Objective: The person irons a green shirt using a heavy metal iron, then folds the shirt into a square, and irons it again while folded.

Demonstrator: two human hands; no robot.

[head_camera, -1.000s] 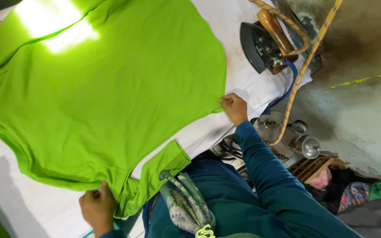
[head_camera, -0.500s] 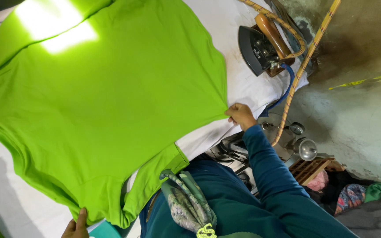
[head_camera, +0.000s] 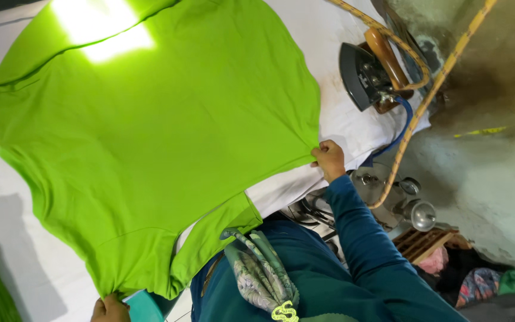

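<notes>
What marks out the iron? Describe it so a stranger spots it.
Start from the white table under the green shirt. At its right edge sits the iron: the only dark metal thing there, soleplate tipped up, with a brown handle and blue cable.

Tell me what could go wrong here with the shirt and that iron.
1. The iron stands near the table edge; its cord hangs by the right hand and could snag.
2. The shirt is stretched between the right and left hand; the hem may slip and wrinkle.

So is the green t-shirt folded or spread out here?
Spread out: the green t-shirt lies flat on the white ironing table, one sleeve draping over the edge.
</notes>
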